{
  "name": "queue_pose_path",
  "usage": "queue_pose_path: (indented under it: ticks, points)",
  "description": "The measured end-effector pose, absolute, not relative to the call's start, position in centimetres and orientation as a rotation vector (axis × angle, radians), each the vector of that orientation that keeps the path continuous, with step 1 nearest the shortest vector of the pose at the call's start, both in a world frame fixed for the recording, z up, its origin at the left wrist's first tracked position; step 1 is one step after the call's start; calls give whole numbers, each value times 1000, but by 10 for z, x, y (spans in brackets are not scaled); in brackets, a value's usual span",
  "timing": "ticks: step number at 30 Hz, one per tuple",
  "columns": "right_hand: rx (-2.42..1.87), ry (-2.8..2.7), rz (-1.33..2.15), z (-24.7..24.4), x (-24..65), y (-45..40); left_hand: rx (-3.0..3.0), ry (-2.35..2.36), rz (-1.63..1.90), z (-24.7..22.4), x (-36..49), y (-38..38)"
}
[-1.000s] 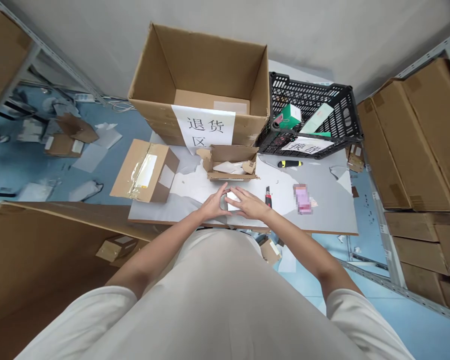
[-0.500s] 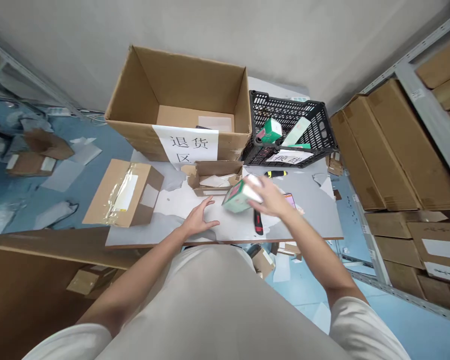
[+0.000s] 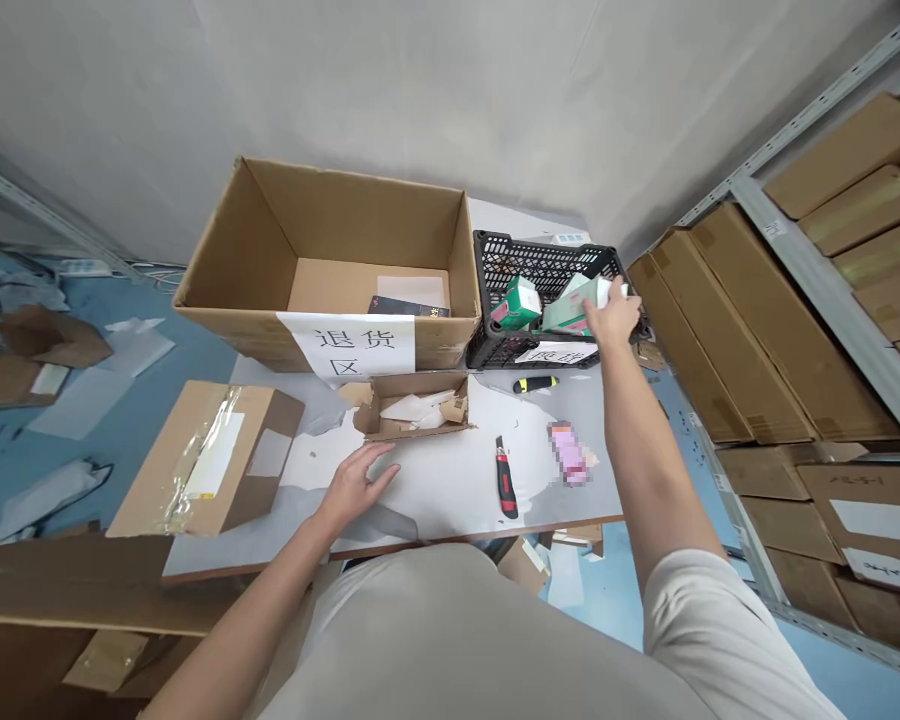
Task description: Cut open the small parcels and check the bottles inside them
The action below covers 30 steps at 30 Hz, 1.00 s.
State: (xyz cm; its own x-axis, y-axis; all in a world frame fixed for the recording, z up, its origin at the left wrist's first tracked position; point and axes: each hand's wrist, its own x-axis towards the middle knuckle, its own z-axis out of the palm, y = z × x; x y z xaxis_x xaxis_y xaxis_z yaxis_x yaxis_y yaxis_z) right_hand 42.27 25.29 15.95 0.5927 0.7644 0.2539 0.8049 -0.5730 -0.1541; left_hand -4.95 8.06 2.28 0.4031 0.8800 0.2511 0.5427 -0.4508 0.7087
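The pale box [image 3: 568, 311] is within the crate [image 3: 493, 350], whether resting I cannot tell; my right hand [image 3: 613, 314] pinches its white end, perhaps because the green box [image 3: 522, 303] crowds the other end. My left hand [image 3: 356, 487], loosely spread, holds nothing, near the carton [image 3: 412, 434] on the table [image 3: 450, 495]

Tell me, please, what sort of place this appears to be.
Probably a storeroom where returned parcels are sorted: cardboard boxes stand stacked on a metal rack, a sign reads "returns area" in Chinese, and a box cutter lies on the table.
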Motion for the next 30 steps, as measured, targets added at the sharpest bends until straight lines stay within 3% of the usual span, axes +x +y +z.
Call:
queue_pose_path:
  ticks: [7,15,21,27,30]
  points:
    - [-2671,-1473,94,103,388,268,2320,1255,916,35,-40,106]
    - [-2573,-1493,413,93,399,261,2391,1461,665,24,-38,105]
    - [-2365,-1622,333,101,403,239,2357,1445,596,26,-43,96]
    - [-1900,-1483,-178,103,380,187,2130,1552,785,20,-68,83]
    - [-1845,-1454,198,65,338,143,1799,1652,733,-3,-81,86]
